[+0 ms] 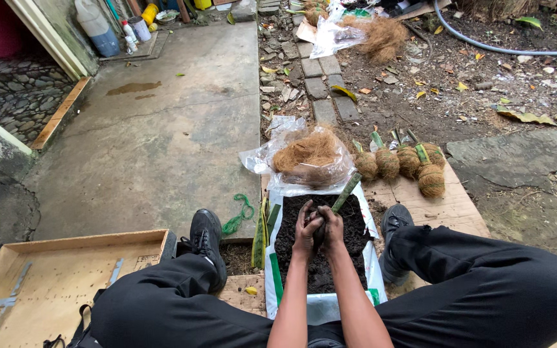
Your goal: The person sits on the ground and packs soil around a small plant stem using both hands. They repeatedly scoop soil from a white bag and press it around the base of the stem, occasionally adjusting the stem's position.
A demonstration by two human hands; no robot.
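Observation:
My left hand [306, 231] and my right hand [332, 227] are pressed together around a lump of dark soil at the base of a green plant cutting [346, 193]. The cutting's stem sticks up and away to the right. Both hands hover over an open white bag of dark soil [291, 248] between my legs. Just beyond it lies a clear plastic bag of brown coconut fibre [311, 159]. To the right, several fibre-wrapped balls with green stems [400, 164] stand in a row on a cardboard sheet [449, 207].
A green string [240, 218] lies by my left shoe [205, 240]. A shallow wooden tray [53, 283] sits at the lower left. Concrete paving [162, 122] stretches ahead, with a brick strip [327, 87], bare earth, a hose [504, 49] and plastic containers [98, 29] further off.

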